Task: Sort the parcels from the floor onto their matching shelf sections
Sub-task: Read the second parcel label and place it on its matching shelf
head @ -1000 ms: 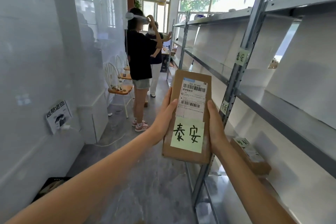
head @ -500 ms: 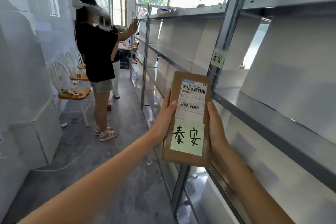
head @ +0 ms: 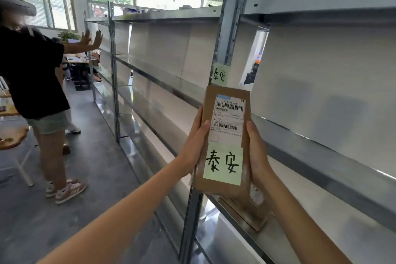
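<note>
Item: parcel (head: 226,141), flat brown cardboard mailer, printed shipping label above a green handwritten note (head: 222,164). Location: held upright at chest height before the shelf upright (head: 230,28), just below a matching green tag (head: 219,75). Left hand (head: 196,146) grips one long edge, right hand (head: 258,156) the other, thumbs on the face. Handling, judged: light, fairly stiff, matte and not slippery; probably not fragile. Hold by the long edges; slide in flat.
</note>
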A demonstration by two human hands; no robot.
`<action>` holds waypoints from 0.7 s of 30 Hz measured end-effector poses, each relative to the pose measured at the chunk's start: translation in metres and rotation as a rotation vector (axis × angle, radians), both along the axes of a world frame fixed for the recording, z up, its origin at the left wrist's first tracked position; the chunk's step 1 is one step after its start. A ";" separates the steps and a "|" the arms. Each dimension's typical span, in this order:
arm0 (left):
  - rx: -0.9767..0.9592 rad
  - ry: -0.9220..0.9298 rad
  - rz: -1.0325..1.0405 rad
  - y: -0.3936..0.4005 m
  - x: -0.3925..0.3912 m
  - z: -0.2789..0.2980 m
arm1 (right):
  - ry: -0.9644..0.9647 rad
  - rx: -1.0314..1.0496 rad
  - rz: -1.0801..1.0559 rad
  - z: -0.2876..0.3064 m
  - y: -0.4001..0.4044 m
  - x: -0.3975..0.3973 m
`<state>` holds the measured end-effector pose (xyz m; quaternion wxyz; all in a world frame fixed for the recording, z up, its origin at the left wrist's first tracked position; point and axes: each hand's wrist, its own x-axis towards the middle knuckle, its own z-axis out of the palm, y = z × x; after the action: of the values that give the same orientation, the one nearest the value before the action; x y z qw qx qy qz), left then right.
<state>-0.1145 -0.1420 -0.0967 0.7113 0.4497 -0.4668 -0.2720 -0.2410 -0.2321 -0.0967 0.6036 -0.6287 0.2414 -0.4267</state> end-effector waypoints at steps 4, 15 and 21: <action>0.009 -0.019 -0.153 0.003 -0.004 -0.004 | -0.011 0.010 -0.169 -0.002 0.020 -0.014; 0.044 0.012 -0.384 0.034 -0.027 -0.012 | -0.052 0.018 -0.418 -0.006 0.095 -0.054; -0.009 0.008 -0.457 0.048 -0.037 -0.001 | -0.069 -0.074 -0.495 0.005 0.120 -0.061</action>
<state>-0.1519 -0.0939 -0.0976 0.6352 0.3280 -0.5547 -0.4257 -0.3018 -0.1124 -0.0914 0.4654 -0.5572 0.3516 -0.5910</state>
